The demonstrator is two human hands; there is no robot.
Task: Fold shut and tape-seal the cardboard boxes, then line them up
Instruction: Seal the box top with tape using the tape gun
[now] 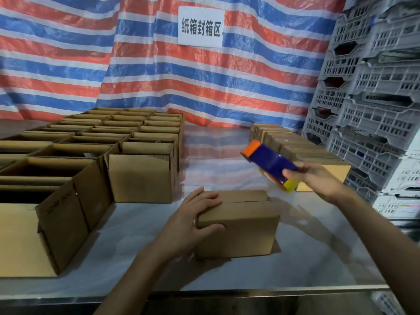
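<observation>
Just below centre, box [238, 226] with flaps folded flat, standing on the pale table [306, 258]. Across its left end, left hand [193, 221] pressing, fingers flat on top, thumb against the front face. Up right and clear of it, right hand [318, 178] gripping a blurred blue tape dispenser [270, 162]. At left, open boxes [141, 176] packed in rows; at right, shut boxes [295, 148] lined up; far right, stacked grey crates [375, 110].
</observation>
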